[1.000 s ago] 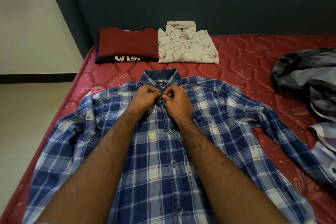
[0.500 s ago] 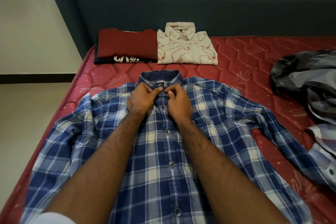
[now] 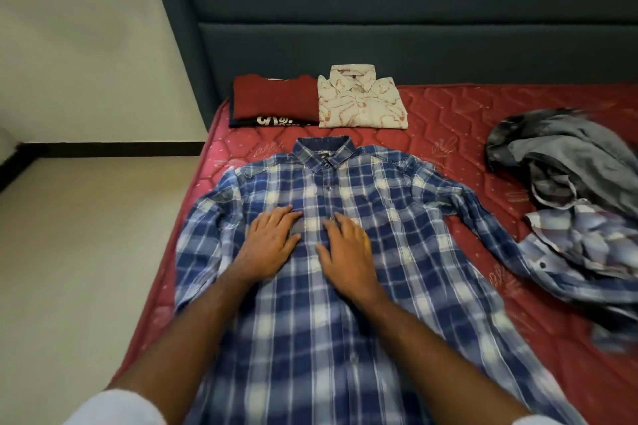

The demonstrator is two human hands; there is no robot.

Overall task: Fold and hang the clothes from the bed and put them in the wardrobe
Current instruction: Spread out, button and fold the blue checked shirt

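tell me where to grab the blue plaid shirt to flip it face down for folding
Pinch the blue plaid shirt at both shoulder seams, hands coming from the near side, one per shoulder. It lies flat, buttoned, front up, collar toward the headboard, so the shoulders are its widest firm edge.

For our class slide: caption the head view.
Both hands pressed flat on a buttoned blue plaid shirt spread on the red mattress.

- Red quilted mattress (image 3: 448,114), bare at the far right.
- Dark teal padded headboard (image 3: 379,45) behind it.
- Cream floor (image 3: 86,235) left, cream wall (image 3: 86,62) above.
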